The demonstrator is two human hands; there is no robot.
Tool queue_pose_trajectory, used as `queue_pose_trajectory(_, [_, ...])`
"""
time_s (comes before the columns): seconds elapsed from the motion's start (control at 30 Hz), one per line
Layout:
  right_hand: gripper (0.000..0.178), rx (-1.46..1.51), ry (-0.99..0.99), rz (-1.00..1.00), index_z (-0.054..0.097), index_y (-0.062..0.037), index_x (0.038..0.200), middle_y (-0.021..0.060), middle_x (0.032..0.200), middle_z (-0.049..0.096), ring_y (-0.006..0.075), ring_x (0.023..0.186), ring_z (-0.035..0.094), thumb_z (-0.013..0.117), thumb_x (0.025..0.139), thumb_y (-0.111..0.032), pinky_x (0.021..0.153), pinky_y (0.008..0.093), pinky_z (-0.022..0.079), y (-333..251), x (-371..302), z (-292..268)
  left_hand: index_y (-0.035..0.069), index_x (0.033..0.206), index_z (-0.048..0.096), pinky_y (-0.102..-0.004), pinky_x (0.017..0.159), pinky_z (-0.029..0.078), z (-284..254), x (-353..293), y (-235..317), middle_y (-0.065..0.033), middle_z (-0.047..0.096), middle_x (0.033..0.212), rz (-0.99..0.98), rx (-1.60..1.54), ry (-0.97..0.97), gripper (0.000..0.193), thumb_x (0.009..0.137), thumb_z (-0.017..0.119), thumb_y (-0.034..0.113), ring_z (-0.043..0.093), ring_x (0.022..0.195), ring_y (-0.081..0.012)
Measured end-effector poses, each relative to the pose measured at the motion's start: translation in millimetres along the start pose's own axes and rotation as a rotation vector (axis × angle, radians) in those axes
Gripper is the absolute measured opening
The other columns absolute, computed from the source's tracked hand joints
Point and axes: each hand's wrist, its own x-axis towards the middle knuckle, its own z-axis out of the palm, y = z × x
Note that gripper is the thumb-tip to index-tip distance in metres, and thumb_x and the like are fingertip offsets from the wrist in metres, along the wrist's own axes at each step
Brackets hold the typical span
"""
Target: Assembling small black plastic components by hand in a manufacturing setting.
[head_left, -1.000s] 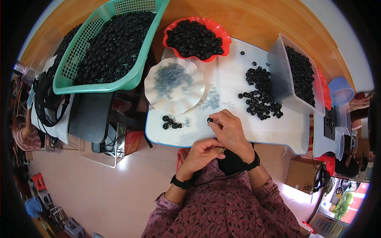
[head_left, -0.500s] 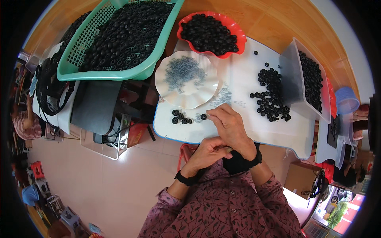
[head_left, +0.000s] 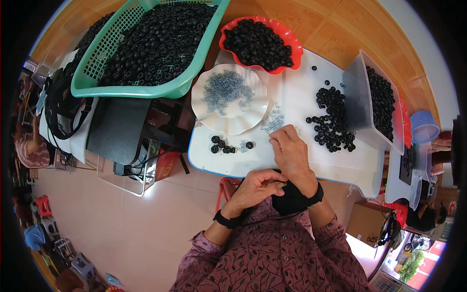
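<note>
Fingertips nearly meet on the left hand (head_left: 255,189) and on the right hand (head_left: 293,158) — whether either grip holds anything cannot be told. Some smooth, round black rings (head_left: 222,144) lie apart near the worktop's (head_left: 219,163) front-left corner; a bigger heap (head_left: 327,97) is left toward its right edge — tiny clear bits (head_left: 226,90) cover a wavy white plate (head_left: 209,120).

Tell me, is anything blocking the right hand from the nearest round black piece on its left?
Nothing visible is: only white tabletop shows between the right hand and that round black piece.
</note>
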Motion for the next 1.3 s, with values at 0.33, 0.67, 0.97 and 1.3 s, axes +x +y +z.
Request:
queue_pose_trajectory(0.33, [0.011, -0.062, 0.0, -0.004, 0.065, -0.006, 0.092, 0.0092, 0.092, 0.057, 0.0296, 0.074, 0.063, 0.065, 0.081, -0.004, 0.063, 0.0401, 0.051, 2, 4, 3, -0.005, 0.109, 0.064, -0.0244, 0.077, 0.054, 1, -1, 0, -0.0066, 0.067, 0.096, 0.004, 0.011, 0.018, 0.018, 0.092, 0.058, 0.0, 0.067, 0.082, -0.0116])
queue_pose_trajectory(0.67, [0.009, 0.018, 0.036, 0.0, 0.066, -0.0064, 0.09, 0.009, 0.092, 0.056, 0.0306, 0.076, 0.063, 0.066, 0.081, -0.007, 0.066, 0.041, 0.052, -1, 0, 0, -0.005, 0.109, 0.063, -0.0281, 0.079, 0.056, -2, 1, -3, -0.0098, 0.068, 0.101, 0.01, 0.01, -0.011, 0.017, 0.093, 0.058, -0.001, 0.068, 0.086, -0.0156])
queue_pose_trajectory(0.97, [0.006, -0.05, -0.011, -0.029, 0.064, -0.0045, 0.087, 0.0112, 0.088, 0.056, 0.0325, 0.074, 0.063, 0.065, 0.082, -0.009, 0.063, 0.0417, 0.051, -5, 5, 8, -0.005, 0.106, 0.064, -0.0234, 0.074, 0.054, 1, -2, -2, -0.0065, 0.067, 0.097, 0.031, 0.013, 0.016, 0.015, 0.092, 0.059, -0.001, 0.068, 0.081, -0.0128])
queue_pose_trajectory(1.3, [0.008, 0.389, 0.064, 0.251, 0.06, -0.0006, 0.091, 0.0122, 0.085, 0.063, 0.0239, 0.065, 0.063, 0.064, 0.084, -0.001, 0.058, 0.0334, 0.051, -8, -26, -36, -0.005, 0.114, 0.061, -0.0299, 0.075, 0.059, 14, -7, 8, -0.0129, 0.067, 0.102, 0.092, -0.105, 0.2, 0.021, 0.095, 0.054, -0.001, 0.07, 0.083, -0.019])
